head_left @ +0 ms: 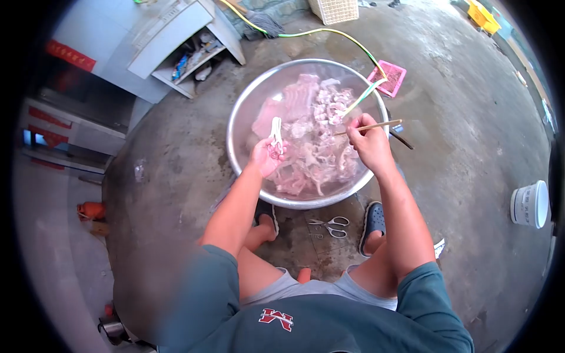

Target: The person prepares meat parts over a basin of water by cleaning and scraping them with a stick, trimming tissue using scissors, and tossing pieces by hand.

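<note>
A wide metal basin (233, 154) stands on the floor before me, with pieces of pale pink meat (306, 167) lying in water. Over its left part, my left hand (269, 157) is closed round a whitish piece of meat (276, 130) that sticks up from the fingers. At the basin's right side, my right hand (368, 138) pinches a thin wooden stick (382, 125), which points left over the meat. The end of a green and yellow hose (360, 99) hangs over the rim, just above my right hand.
Scissors (336, 227) lie on the floor between my feet. A pink square basket (389, 78) is beyond the basin's right rim. A white bucket (529, 204) stands far right, a cabinet (176, 44) at upper left, a woven basket (334, 9) at the top and a yellow crate (484, 17) at upper right.
</note>
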